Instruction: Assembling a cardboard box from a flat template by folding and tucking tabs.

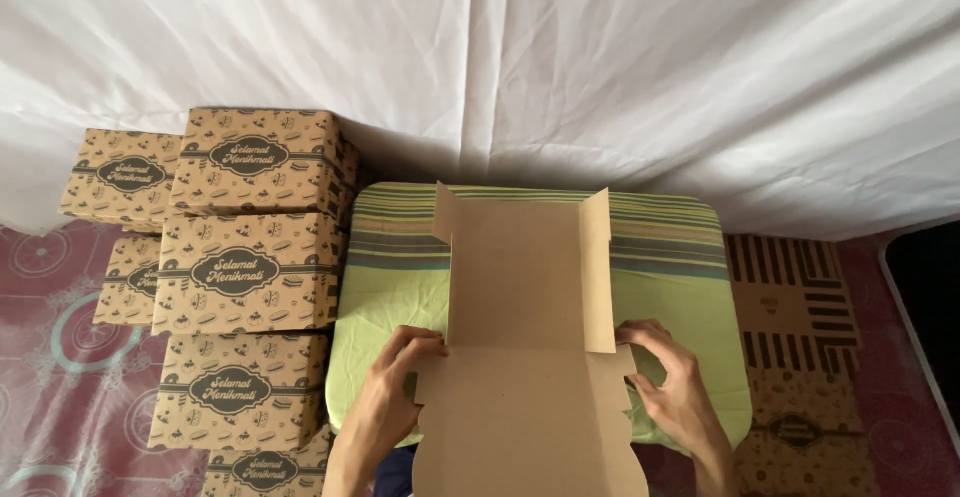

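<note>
Nearest me, I see the unfolded brown cardboard box blank point(530, 357) lying on a green striped cushion point(670, 257). My left hand point(392, 392) pinches its left edge flap, and my right hand point(672, 382) pinches the right one. Stacked folded printed boxes point(245, 277) stand just left; flat blanks point(795, 347) lie right.

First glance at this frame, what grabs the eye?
In the centre, an unfolded brown cardboard box blank lies on a green striped cushion, with the left hand and right hand gripping its side flaps. To the left, stacked printed brown boxes pile up on the red patterned floor. A white sheet fills the background.
</note>
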